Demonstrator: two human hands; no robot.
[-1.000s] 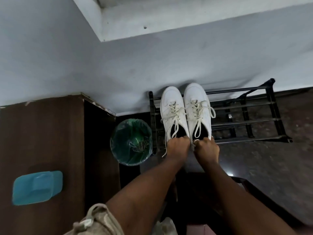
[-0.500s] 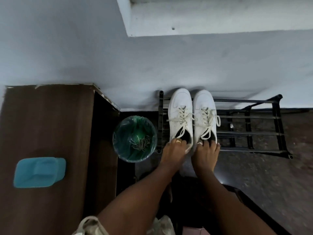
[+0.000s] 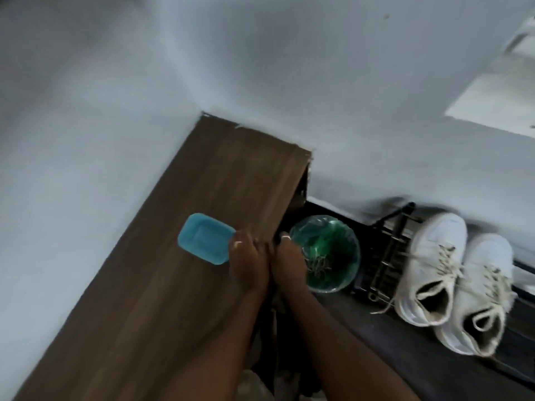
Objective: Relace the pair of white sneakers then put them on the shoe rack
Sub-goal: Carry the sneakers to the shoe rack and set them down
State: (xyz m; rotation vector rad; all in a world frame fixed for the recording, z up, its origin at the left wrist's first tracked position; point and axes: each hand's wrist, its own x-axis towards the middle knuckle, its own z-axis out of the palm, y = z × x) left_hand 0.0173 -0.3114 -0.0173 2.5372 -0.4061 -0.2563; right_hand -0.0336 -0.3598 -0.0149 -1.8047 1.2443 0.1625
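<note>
Two laced white sneakers stand side by side on the black metal shoe rack [image 3: 385, 250] at the right: the left sneaker [image 3: 428, 267] and the right sneaker [image 3: 480, 293], toes toward the wall. Neither hand touches them. My left hand [image 3: 249, 264] and my right hand [image 3: 289, 264] are side by side at the centre, fingers stretched forward and holding nothing, over the edge of the wooden cabinet [image 3: 173, 285] and the bin. The frame is blurred.
A teal plastic tray [image 3: 204, 238] lies on the brown wooden cabinet just left of my left hand. A round bin with a green liner [image 3: 333, 253] sits on the dark floor between cabinet and rack. A pale wall runs behind.
Both hands have let go of the sneakers' heels and pulled back from the rack. The view has swung left and tilted, so the shoes now sit at the right edge.
</note>
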